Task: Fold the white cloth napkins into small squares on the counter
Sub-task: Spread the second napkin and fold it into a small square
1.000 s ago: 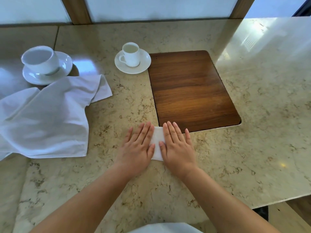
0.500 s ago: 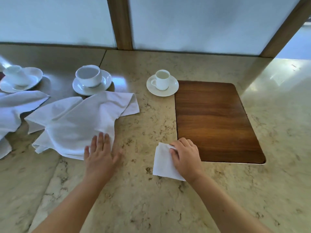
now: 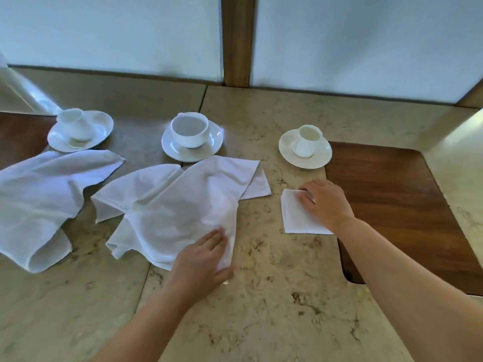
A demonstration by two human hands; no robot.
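1. On the marble counter [image 3: 274, 296], a folded napkin [image 3: 298, 218] is lying as a small square just left of the wooden inlay [image 3: 397, 205], its edges turned slightly off the counter's front line, one corner pointing toward the far cup.
2. The right hand [image 3: 325, 201] is resting flat and open on that square's far right part, fingers pointing left.
3. An unfolded napkin [image 3: 177, 205] is sprawling rumpled at centre, its long axis running from near left to far right.
4. The left hand [image 3: 202, 262] is lying on this napkin's near corner, fingers extended; whether it is pinching the cloth looks unclear.
5. A third napkin [image 3: 39, 205] is lying crumpled at far left.
6. Three cups on saucers [image 3: 192, 142] are standing behind the cloths.
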